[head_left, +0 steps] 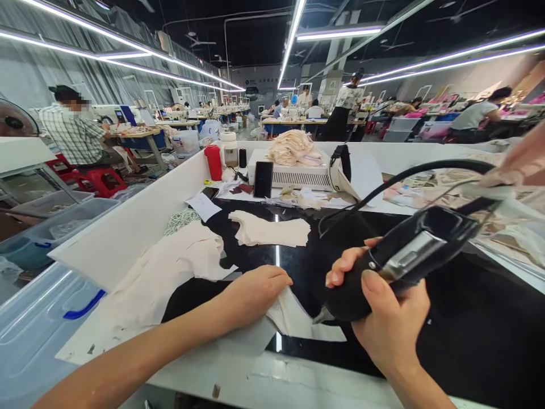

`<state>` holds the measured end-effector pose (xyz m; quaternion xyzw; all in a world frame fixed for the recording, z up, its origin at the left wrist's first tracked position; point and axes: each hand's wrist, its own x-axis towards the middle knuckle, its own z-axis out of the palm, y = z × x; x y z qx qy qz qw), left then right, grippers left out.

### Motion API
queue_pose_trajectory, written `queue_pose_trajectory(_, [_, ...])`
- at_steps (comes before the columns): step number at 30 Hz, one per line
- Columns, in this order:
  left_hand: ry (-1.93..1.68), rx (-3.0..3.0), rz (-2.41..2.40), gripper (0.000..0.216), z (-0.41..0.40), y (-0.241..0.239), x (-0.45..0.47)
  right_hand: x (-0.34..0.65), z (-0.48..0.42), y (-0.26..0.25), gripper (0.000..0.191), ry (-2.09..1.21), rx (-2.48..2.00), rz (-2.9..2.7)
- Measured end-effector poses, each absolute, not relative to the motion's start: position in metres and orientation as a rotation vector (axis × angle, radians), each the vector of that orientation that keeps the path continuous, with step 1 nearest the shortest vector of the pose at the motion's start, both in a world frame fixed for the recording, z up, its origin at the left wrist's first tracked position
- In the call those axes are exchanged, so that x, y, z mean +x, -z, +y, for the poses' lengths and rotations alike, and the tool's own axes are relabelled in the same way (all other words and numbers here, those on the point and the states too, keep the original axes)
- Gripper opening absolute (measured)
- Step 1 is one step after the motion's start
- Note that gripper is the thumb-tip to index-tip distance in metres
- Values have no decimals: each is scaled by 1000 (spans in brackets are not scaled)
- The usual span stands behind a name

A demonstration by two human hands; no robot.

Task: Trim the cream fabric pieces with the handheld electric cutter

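My right hand (389, 321) is wrapped around a black corded handheld power tool (409, 264) with a silver plate on its side. The tool's small metal tip (324, 314) points down at the edge of a stack of cream fabric pieces (293, 318); I cannot tell whether it touches. My left hand (259, 292) is closed over the stack's left end, fingers together, holding it on the glossy black tabletop (481, 324). Farther back lies a second cream fabric stack (270, 229). Left of my hand is a larger cream fabric pile (170, 267).
A black cable (395, 175) arches up from the table to the tool. At right is another person's blurred hand (523, 153). A white vented box (293, 177) bearing folded fabric (293, 147), a phone (263, 179) and a red container (213, 162) stand along the back.
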<state>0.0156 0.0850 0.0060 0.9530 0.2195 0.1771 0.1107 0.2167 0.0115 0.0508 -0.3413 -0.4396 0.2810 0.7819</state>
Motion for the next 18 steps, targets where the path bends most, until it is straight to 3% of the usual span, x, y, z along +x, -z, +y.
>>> queue_pose_trajectory(9, [-472, 2899, 568, 30, 84, 7, 6, 223, -4, -56, 41, -590, -732, -942])
queue_pose_trajectory(18, [-642, 2942, 485, 30, 79, 11, 1, 221, -7, -64, 50, -600, -790, -895])
